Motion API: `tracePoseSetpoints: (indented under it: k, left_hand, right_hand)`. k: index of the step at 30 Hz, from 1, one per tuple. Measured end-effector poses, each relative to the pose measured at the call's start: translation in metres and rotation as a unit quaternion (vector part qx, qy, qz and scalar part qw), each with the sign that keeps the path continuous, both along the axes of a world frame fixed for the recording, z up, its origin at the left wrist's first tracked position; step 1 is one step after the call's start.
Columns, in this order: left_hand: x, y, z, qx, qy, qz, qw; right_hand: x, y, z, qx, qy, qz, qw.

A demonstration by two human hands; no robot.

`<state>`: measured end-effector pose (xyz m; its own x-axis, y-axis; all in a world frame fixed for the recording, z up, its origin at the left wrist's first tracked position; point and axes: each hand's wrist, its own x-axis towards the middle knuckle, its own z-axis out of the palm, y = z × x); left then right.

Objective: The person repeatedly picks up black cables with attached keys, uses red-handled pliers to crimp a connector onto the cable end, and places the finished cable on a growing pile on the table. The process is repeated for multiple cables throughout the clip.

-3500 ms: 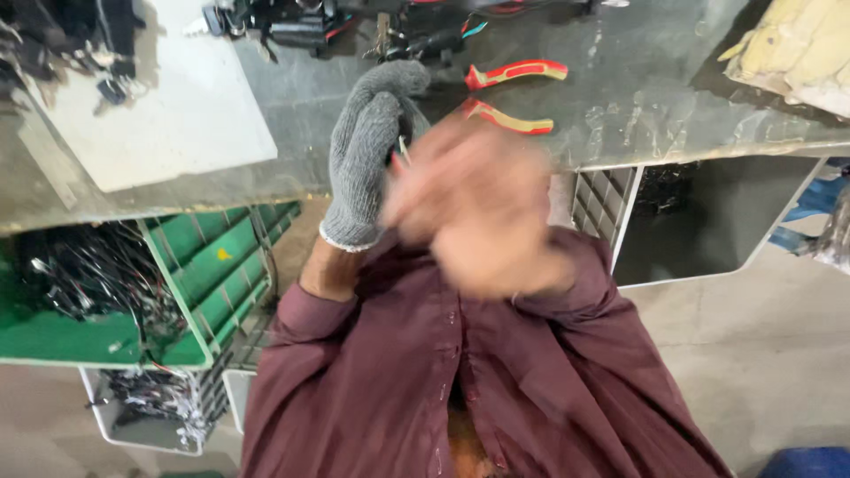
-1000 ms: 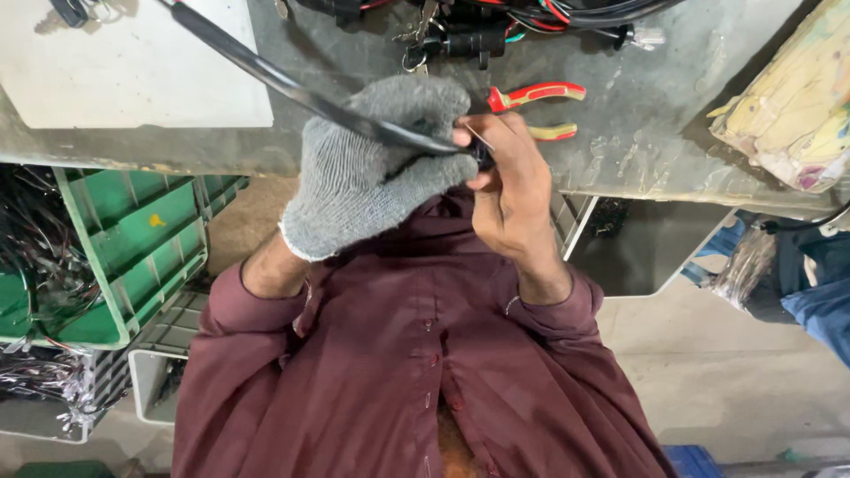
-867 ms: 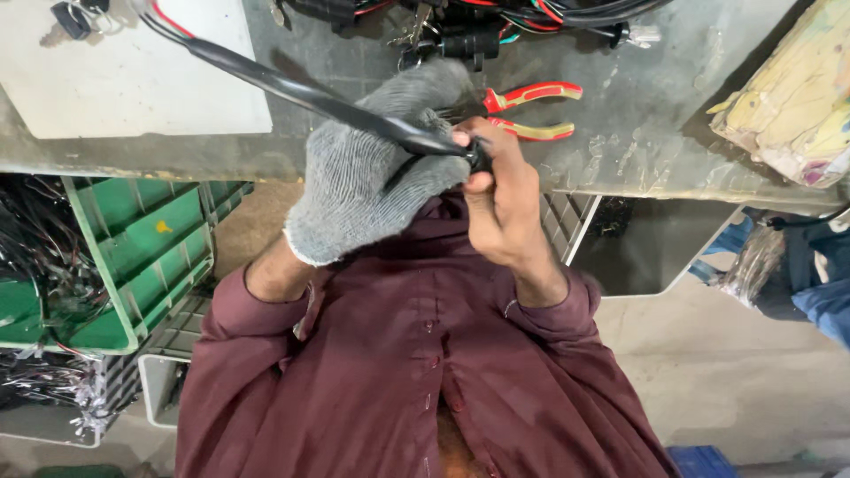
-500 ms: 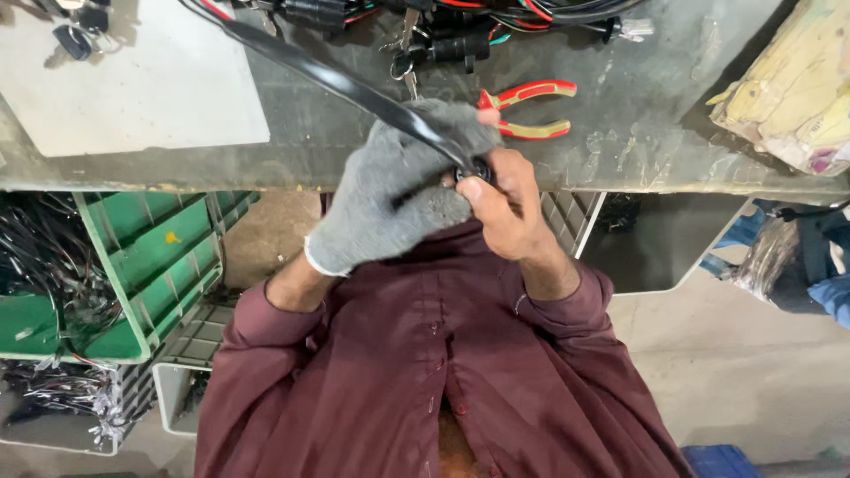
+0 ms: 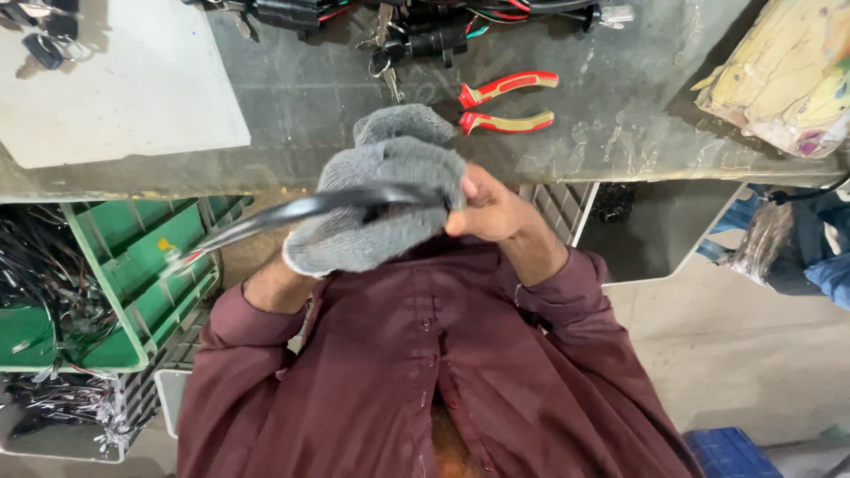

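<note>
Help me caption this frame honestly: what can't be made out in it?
- Head view: where the black cable ends at the right, hidden between the gloved left hand and bare right hand.
- Cable's left end: motion-blurred.
- Right hand's fingers: covered by the glove.
- Red-handled pliers: their jaws sit behind the glove.
- Black wiring on the bench: cut off by the top edge.

Left hand (image 5: 381, 208) is in a fuzzy grey knit glove, right hand (image 5: 491, 208) bare, both on a glossy black plastic-sleeved cable (image 5: 301, 211). Workbench (image 5: 620, 133) looks like dull scratched metal, pliers (image 5: 509, 102) have shiny rubbery red grips, lower left crate (image 5: 133, 283) is green plastic.
</note>
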<state>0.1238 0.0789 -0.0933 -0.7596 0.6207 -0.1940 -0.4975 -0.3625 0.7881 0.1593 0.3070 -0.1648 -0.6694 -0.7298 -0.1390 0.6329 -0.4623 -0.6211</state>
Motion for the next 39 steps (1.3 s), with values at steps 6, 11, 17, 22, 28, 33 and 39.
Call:
tracePoseSetpoints:
  k: [6, 11, 17, 22, 28, 33, 39]
  left_hand:
    - [-0.005, 0.013, -0.011, -0.289, 0.291, 0.097, 0.907]
    - [-0.005, 0.004, -0.012, -0.172, 0.288, 0.124, 0.934]
    - [0.002, -0.004, -0.01, -0.189, 0.251, 0.203, 0.927]
    - [0.005, 0.002, -0.003, -0.052, 0.213, 0.149, 0.964]
    - [0.013, 0.005, 0.011, -0.085, 0.211, 0.102, 0.968]
    - [0.033, 0.02, 0.025, -0.059, 0.04, 0.172, 0.983]
    - [0.03, 0.001, 0.03, -0.116, 0.04, 0.085, 0.989]
  right_hand:
    - [0.004, -0.022, -0.003, 0.278, 0.19, -0.283, 0.898]
    - [-0.028, -0.03, 0.046, 0.337, 0.326, -0.294, 0.833]
    - [-0.056, 0.02, 0.062, 0.658, 0.598, -0.086, 0.449]
    - [-0.047, 0.033, 0.036, 0.555, 0.43, -0.198, 0.684]
    - [-0.047, 0.018, 0.052, 0.337, 0.355, -0.191, 0.851]
    - [-0.055, 0.005, 0.066, 0.538, 0.57, -0.176, 0.596]
    - [-0.07, 0.0, 0.077, 0.586, 0.626, -0.135, 0.497]
